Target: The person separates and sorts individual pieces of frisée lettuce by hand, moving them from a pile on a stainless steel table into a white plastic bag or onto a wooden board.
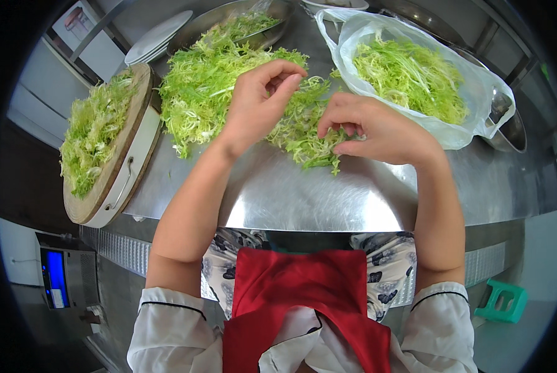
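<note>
My left hand [264,95] hovers over the right side of a big heap of frisée lettuce [199,88], its thumb tip close to the curled index finger. Nothing shows between those fingertips. Lower and to the right, my right hand [376,128] bends over a smaller, loose pile of frisée leaves [311,135]. Its fingertips and thumb touch leaves at the pile's right edge; whether they grip any is hidden. Behind that hand, a white plastic bag [337,58] lies open with more shredded frisée [409,77] inside.
At left, a thick round wooden chopping board [136,100] with a metal handle bears more frisée [96,135]. Stacked white plates [159,37] and a steel bowl [278,30] stand behind. The steel table [316,200] ends before my red apron [302,279]. A green stool [504,300] is at lower right.
</note>
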The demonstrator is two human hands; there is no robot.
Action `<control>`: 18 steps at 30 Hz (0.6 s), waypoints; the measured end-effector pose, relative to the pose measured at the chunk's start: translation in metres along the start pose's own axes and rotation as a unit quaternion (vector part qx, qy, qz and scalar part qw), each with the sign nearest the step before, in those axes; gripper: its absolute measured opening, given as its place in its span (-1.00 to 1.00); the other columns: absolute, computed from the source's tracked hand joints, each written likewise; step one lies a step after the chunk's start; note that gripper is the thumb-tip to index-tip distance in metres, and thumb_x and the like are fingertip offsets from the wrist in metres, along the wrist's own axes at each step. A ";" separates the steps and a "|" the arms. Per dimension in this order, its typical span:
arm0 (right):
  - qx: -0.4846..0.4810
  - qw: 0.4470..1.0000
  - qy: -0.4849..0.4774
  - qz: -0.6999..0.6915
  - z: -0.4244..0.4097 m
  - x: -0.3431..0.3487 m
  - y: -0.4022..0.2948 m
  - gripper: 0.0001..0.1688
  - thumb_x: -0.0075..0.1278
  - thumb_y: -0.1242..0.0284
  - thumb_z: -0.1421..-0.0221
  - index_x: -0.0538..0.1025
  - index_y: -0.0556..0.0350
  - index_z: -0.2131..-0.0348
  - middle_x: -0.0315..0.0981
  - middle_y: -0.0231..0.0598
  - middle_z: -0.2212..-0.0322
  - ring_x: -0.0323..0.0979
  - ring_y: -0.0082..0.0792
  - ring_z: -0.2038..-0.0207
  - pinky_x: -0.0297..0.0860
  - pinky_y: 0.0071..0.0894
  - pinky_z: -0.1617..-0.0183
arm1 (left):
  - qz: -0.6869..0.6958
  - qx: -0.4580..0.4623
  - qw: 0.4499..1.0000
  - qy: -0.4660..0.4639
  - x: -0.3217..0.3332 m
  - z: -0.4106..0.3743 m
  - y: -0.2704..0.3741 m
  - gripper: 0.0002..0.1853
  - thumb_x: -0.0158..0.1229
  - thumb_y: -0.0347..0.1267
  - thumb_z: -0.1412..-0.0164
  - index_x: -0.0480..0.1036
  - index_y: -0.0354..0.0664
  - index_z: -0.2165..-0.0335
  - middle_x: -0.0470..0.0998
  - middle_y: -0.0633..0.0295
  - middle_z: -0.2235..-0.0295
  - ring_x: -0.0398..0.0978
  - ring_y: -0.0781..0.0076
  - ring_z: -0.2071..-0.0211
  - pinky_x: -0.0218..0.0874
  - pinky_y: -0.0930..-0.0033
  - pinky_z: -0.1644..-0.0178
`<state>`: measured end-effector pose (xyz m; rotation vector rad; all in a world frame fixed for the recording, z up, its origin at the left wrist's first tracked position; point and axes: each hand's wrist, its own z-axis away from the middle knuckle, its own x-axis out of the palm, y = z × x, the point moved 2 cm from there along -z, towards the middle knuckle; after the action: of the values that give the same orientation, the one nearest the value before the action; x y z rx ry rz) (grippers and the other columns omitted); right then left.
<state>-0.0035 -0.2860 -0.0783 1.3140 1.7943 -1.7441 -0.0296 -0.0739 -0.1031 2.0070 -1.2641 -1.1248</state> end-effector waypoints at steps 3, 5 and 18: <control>-0.012 0.999 0.014 0.049 -0.002 0.008 0.009 -0.82 0.13 0.61 0.07 0.52 0.15 0.35 0.34 -0.34 0.41 0.31 -0.46 0.36 0.28 -0.46 0.31 | 0.014 0.001 1.000 0.001 0.002 0.000 0.001 -0.82 0.11 -0.42 -0.25 0.54 -0.31 0.23 0.54 0.35 0.45 0.40 0.69 0.42 0.25 0.58 0.33; -0.004 0.998 0.012 0.055 -0.005 0.008 0.010 -0.85 0.12 0.61 0.05 0.51 0.16 0.37 0.34 -0.32 0.41 0.32 -0.46 0.37 0.29 -0.47 0.30 | 0.013 0.007 1.000 0.006 0.000 0.000 -0.002 -0.81 0.11 -0.42 -0.26 0.53 -0.32 0.23 0.54 0.35 0.45 0.41 0.69 0.42 0.26 0.57 0.32; -0.012 0.925 0.359 -0.126 -0.018 0.001 0.019 -0.93 0.12 0.60 0.01 0.53 0.20 0.41 0.36 -0.39 0.45 0.30 -0.62 0.46 0.25 -0.61 0.35 | 0.157 -0.021 0.987 0.037 -0.001 0.004 0.009 -0.87 0.17 -0.38 -0.25 0.51 -0.24 0.31 0.51 0.39 0.34 0.39 0.66 0.32 0.22 0.55 0.18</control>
<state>0.0173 -0.2720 -0.0871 1.9585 2.4455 -1.4325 -0.0372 -0.0767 -0.0982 1.7264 -1.4439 -0.9099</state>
